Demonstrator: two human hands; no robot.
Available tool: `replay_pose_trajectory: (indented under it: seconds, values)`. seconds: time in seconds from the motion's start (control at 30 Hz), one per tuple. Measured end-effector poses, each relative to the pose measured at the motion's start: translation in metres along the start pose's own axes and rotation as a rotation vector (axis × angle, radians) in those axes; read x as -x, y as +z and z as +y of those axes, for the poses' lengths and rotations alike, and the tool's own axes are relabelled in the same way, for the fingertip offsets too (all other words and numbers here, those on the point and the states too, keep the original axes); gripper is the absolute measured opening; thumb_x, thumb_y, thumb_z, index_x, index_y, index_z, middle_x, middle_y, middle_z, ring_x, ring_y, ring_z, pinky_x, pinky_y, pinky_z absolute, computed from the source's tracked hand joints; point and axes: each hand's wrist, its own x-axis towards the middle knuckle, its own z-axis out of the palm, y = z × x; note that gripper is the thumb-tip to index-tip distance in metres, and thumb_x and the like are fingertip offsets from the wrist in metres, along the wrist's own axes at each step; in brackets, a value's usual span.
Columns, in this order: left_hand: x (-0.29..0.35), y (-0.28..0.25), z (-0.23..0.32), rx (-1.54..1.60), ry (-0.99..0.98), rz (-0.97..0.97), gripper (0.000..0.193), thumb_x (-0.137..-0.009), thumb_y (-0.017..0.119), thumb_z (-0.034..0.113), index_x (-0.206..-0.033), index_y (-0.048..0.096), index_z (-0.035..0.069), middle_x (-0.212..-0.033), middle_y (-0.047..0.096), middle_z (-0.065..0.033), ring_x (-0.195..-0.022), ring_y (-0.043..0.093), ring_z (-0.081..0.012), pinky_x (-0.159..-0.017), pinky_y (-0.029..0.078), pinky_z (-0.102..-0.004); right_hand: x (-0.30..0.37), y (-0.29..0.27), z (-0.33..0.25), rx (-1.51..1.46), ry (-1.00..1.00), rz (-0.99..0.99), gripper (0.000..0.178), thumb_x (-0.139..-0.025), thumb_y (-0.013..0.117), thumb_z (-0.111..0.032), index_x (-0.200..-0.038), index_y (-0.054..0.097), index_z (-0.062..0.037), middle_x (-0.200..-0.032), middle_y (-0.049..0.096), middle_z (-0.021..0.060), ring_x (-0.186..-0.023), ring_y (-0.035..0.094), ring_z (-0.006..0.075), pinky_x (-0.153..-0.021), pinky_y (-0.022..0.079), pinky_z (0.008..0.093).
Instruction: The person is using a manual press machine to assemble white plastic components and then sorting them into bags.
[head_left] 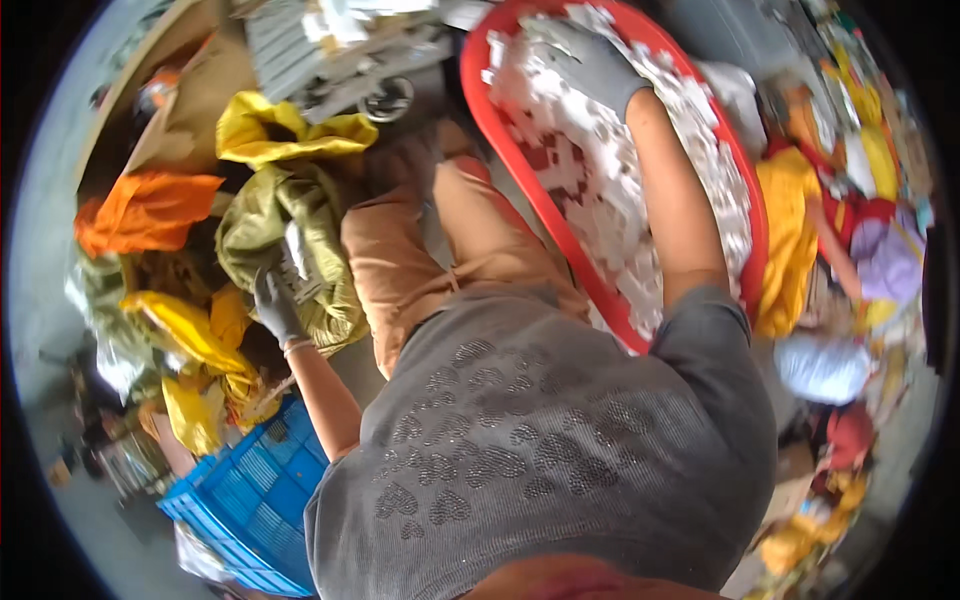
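Workshop by appearance, red tub (pixel 535 187) of loose white pieces (pixel 615 190), olive sack (pixel 242 218), yellow bags (pixel 190 325), blue plastic crate (pixel 255 500), another person (pixel 890 265) at right amid heaped bags and cloth.

The tub (pixel 483 100) is red, the sack (pixel 336 292) olive-green.

Long red tub (pixel 478 90), strewn with small white pieces (pixel 615 190), red patches showing between; well to its left, a crumpled olive sack (pixel 342 300), sagging open
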Motion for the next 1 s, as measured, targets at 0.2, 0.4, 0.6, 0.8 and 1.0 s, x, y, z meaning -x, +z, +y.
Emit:
replay_pose_trajectory:
  seconds: [0.2,0.4,0.6,0.8,1.0]
  values:
    - [0.006,0.027,-0.011,0.118,-0.064,-0.202,0.032,-0.092,0.053,0.025,-0.111,0.062,0.001,-0.107,0.065,-0.0094,-0.092,0.062,-0.0187,-0.082,0.048,-0.0298,0.195,0.019,0.103,0.123,0.811,-0.382,0.033,-0.088,0.047,-0.032,-0.110,0.060,-0.0118,-0.104,0.063,0.0166,-0.097,0.060,0.0311,-0.084,0.046,0.0371]
    - [0.026,0.064,0.066,0.089,0.118,-0.308,0.030,-0.092,0.052,0.025,-0.110,0.064,0.004,-0.106,0.066,-0.0100,-0.095,0.062,-0.0209,-0.083,0.048,-0.0303,0.244,0.079,0.079,0.329,0.853,-0.177,0.047,-0.082,0.056,-0.037,-0.124,0.048,-0.0186,-0.113,0.056,0.0126,-0.107,0.053,0.0325,-0.088,0.044,0.0459]
    - [0.041,0.095,0.126,0.128,0.402,-0.489,0.025,-0.091,0.054,0.021,-0.105,0.065,0.004,-0.101,0.067,-0.0111,-0.091,0.065,-0.0213,-0.080,0.050,-0.0305,0.203,0.114,0.083,0.655,0.977,-0.322,0.055,-0.080,0.058,-0.034,-0.132,0.043,-0.0290,-0.109,0.060,0.0084,-0.105,0.056,0.0251,-0.086,0.041,0.0431]
    - [0.066,0.102,0.149,0.161,0.625,-0.566,0.022,-0.088,0.057,0.017,-0.105,0.064,0.005,-0.101,0.066,-0.0120,-0.090,0.064,-0.0259,-0.079,0.049,-0.0312,0.194,0.107,0.066,-0.349,0.915,0.487,0.049,-0.082,0.058,-0.012,-0.129,0.049,-0.0246,-0.088,0.062,0.0068,-0.083,0.061,0.0165,-0.067,0.047,0.0294]
    - [0.106,0.136,0.203,0.909,0.055,-1.174,0.045,-0.089,0.062,0.018,-0.125,0.047,-0.003,-0.115,0.056,-0.0058,-0.102,0.053,-0.0145,-0.087,0.044,-0.0254,0.150,0.094,-0.057,-1.295,0.824,0.564,0.063,-0.089,0.055,-0.006,-0.142,0.024,-0.0200,-0.116,0.050,0.0014,-0.094,0.054,0.0107,-0.070,0.049,0.0237]
